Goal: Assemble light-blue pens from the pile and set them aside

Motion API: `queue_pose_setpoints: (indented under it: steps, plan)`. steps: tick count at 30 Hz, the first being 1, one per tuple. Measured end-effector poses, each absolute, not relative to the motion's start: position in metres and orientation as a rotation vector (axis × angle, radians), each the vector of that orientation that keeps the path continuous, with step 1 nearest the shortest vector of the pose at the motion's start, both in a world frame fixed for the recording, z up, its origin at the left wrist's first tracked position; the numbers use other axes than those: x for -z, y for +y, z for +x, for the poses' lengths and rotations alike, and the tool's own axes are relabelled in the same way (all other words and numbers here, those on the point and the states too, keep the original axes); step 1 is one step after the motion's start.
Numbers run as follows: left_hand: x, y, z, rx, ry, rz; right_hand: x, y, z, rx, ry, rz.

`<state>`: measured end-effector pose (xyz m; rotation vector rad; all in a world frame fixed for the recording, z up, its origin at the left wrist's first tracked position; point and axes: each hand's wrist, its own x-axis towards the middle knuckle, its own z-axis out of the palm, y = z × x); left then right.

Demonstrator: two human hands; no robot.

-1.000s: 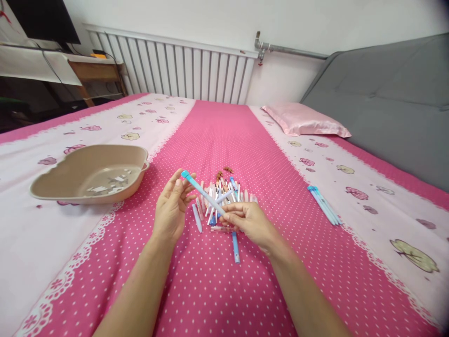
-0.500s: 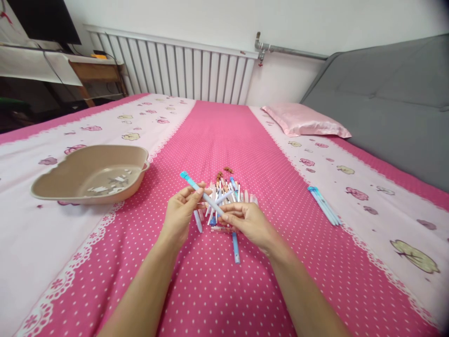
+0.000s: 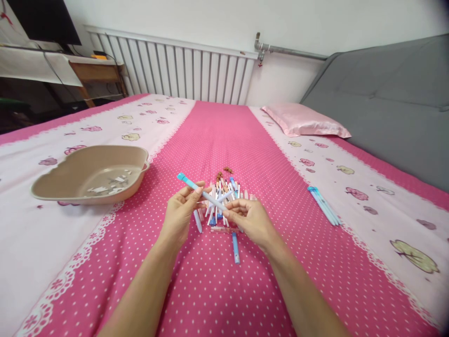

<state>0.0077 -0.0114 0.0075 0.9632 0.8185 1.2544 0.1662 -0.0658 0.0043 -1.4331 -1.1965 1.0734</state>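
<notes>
Between my two hands is a slim pen (image 3: pixel 210 198) with a bright blue end and a pale body, slanting down to the right. My left hand (image 3: pixel 178 213) pinches it near the middle, thumb on top. The fingers of my right hand (image 3: pixel 251 221) close on its lower, pale end. Just behind and below lies a loose pile of pen parts (image 3: pixel 218 187), white, pale pink and blue, partly covered by my hands. A light blue cap-like piece (image 3: pixel 235 248) rests on the bedspread in front of the pile.
A tan basin (image 3: pixel 91 159) with white scraps inside stands on the left. Several blue pens (image 3: pixel 324 206) lie side by side on the right. Small brown pieces (image 3: pixel 228 170) sit behind the pile. A pink pillow (image 3: pixel 305 120) is farther back on the bed.
The held pen has shifted slightly left and lies a little flatter. My right hand has moved up slightly with its end; both hands keep their grip.
</notes>
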Motion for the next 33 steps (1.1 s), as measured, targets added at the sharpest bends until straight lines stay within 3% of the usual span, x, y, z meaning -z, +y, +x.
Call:
queue_pose_setpoints:
  steps: [18, 33]
  plan:
    - [-0.006, -0.001, -0.002, -1.547, 0.773, 0.777, 0.000, -0.064, 0.170, -1.087, -1.146, -1.398]
    - [-0.005, -0.009, 0.007, -1.235, 0.789, 0.976, 0.000, -0.064, 0.168, -1.085, -1.178, -1.377]
